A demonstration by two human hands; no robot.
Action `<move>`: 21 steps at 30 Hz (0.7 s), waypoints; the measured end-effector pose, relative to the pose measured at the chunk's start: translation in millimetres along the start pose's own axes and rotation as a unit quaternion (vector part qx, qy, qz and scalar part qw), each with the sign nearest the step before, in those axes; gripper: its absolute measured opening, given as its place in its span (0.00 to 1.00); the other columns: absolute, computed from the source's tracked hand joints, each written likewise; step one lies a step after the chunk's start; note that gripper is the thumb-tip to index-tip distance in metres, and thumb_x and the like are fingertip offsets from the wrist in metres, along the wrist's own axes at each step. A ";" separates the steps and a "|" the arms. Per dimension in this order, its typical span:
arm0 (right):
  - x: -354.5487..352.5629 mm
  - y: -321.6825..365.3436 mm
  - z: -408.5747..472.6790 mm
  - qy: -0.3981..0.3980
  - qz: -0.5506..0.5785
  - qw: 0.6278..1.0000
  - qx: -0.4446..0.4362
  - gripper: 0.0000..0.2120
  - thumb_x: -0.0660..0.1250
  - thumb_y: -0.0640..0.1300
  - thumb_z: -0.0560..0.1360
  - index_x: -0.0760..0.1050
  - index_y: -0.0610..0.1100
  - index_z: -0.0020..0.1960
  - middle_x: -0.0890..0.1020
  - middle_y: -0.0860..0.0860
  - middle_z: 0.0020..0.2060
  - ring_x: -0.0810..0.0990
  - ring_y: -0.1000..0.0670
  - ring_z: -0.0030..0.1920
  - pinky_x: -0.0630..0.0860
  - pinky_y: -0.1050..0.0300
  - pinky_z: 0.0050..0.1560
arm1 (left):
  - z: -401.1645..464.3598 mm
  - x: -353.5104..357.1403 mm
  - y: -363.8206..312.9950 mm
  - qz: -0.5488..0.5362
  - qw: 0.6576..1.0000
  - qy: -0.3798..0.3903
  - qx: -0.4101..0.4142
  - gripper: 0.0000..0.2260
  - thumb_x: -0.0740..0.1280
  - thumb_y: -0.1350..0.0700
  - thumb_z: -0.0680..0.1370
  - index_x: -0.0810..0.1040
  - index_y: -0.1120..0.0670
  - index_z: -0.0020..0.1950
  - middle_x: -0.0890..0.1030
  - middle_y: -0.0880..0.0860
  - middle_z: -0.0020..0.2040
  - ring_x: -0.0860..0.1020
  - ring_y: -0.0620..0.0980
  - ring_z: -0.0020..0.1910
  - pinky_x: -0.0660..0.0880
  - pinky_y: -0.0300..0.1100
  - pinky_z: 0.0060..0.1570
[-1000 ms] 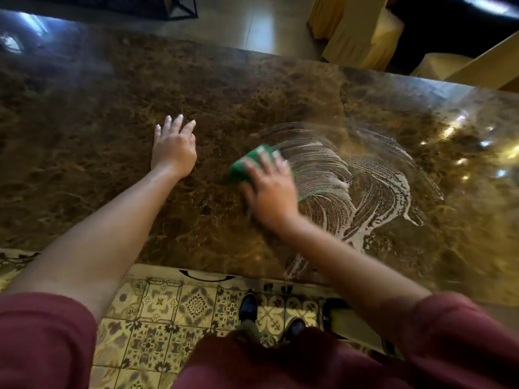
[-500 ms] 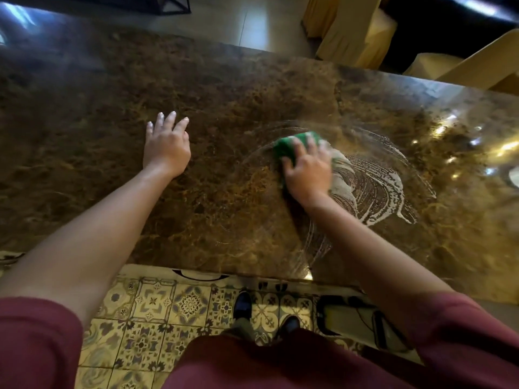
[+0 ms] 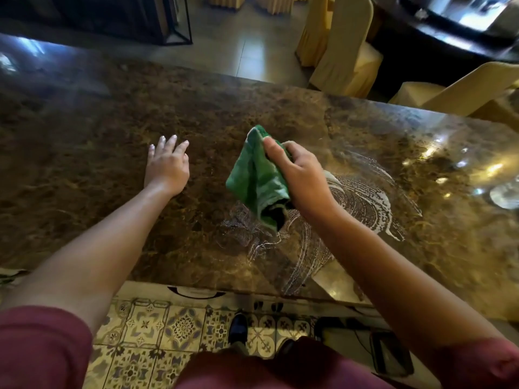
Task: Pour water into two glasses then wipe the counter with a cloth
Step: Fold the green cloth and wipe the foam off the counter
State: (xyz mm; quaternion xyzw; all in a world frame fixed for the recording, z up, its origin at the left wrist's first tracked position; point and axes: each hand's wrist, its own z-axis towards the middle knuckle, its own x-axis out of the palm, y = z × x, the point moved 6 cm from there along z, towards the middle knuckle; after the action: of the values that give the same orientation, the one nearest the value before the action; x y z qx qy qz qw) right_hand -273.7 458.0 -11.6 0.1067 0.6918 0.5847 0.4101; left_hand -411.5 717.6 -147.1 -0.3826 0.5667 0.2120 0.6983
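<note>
My right hand (image 3: pixel 297 175) grips a green cloth (image 3: pixel 257 178) and holds it lifted above the brown marble counter (image 3: pixel 84 130); the cloth hangs loosely down from my fingers. Pale wet swirl streaks (image 3: pixel 362 197) lie on the counter under and to the right of that hand. My left hand (image 3: pixel 167 164) rests flat on the counter with fingers spread, to the left of the cloth. At the far right edge, part of a clear glass (image 3: pixel 505 195) shows as a bright round shape.
Beyond the counter's far edge stand chairs in yellow covers (image 3: pixel 348 60) and a dark metal frame (image 3: pixel 174 21). Patterned floor tiles (image 3: pixel 168 332) and my shoes lie below the near edge.
My right hand stopped rubbing the counter and lifted the green cloth off the surface, so it now hangs loosely. My left hand stayed put. The view has tilted up.
</note>
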 end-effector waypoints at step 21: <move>-93.5 29.3 59.5 -0.126 -0.099 0.982 -0.098 0.17 0.69 0.56 0.83 0.74 0.44 0.44 0.75 0.51 0.36 0.75 0.51 0.38 0.75 0.55 0.42 | 2.9 4.0 3.3 -0.012 1.000 -0.008 -0.006 0.21 0.55 0.53 0.87 0.67 0.53 0.80 0.61 0.57 0.83 0.55 0.59 0.83 0.48 0.57 0.81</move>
State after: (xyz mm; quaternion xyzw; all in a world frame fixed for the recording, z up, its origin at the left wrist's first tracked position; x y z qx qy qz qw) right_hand -182.3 450.9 57.3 0.0698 0.5808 0.5878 0.5588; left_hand -411.0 721.3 -151.7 -0.3918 0.5556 0.2101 0.7026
